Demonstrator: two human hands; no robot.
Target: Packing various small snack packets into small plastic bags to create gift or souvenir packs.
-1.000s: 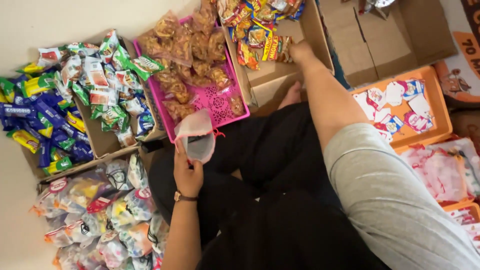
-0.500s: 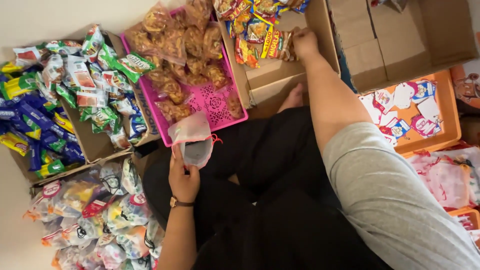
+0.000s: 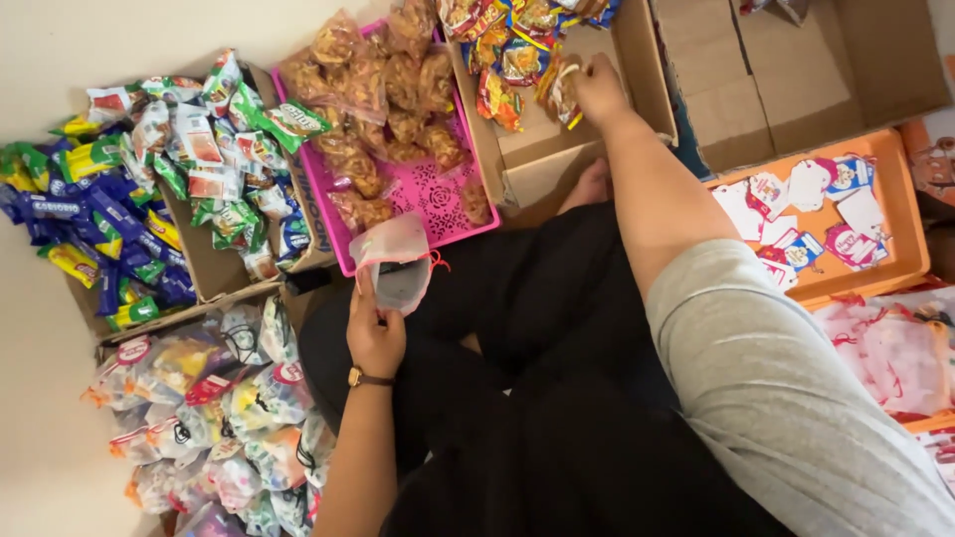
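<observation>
My left hand (image 3: 375, 336) holds a small sheer pink drawstring pouch (image 3: 396, 265) open above my lap, near the front edge of the pink basket (image 3: 438, 204). My right hand (image 3: 600, 88) reaches into a cardboard box (image 3: 542, 149) of red and yellow snack packets and grips one red-yellow packet (image 3: 563, 91), lifted and tilted on edge. A watch sits on my left wrist.
The pink basket holds bags of fried snacks (image 3: 383, 94). A cardboard box (image 3: 214, 264) at left holds green, white and blue packets. Filled pouches (image 3: 214, 418) are piled at lower left. An orange tray (image 3: 900, 214) with tags and empty pink pouches (image 3: 890, 353) lie at right.
My right hand has closed on a red-yellow packet and tipped it up out of the pile. The left hand keeps the pouch open, barely moved.
</observation>
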